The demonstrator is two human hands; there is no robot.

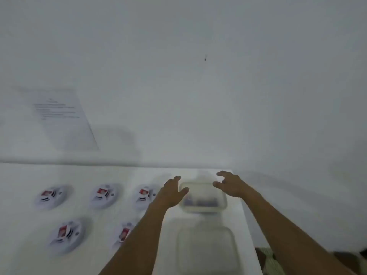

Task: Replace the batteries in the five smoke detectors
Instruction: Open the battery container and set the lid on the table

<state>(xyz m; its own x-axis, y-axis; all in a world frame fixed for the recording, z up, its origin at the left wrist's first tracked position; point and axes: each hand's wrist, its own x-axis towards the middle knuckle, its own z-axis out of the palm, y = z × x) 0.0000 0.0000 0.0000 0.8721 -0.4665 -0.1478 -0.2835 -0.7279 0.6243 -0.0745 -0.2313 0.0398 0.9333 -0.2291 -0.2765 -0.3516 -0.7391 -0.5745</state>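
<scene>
Several white round smoke detectors lie on the white table (pixel 23 231), each showing a red-and-white battery: three in a far row (pixel 52 196) (pixel 105 194) (pixel 145 195), two nearer (pixel 66 235) (pixel 123 235), the last partly hidden by my left arm. A clear plastic container (pixel 203 197) with dark blurred items inside stands at the far right of the table. My left hand (pixel 171 192) hovers at its left side with fingers spread. My right hand (pixel 231 184) hovers at its right side, fingers loosely curved. Neither hand holds anything. The picture is blurred.
A second clear container or lid (pixel 206 249) lies nearer to me on the table's right part. A printed sheet (pixel 61 118) hangs on the white wall behind. The table's right edge (pixel 250 221) runs just beside the containers, with floor beyond.
</scene>
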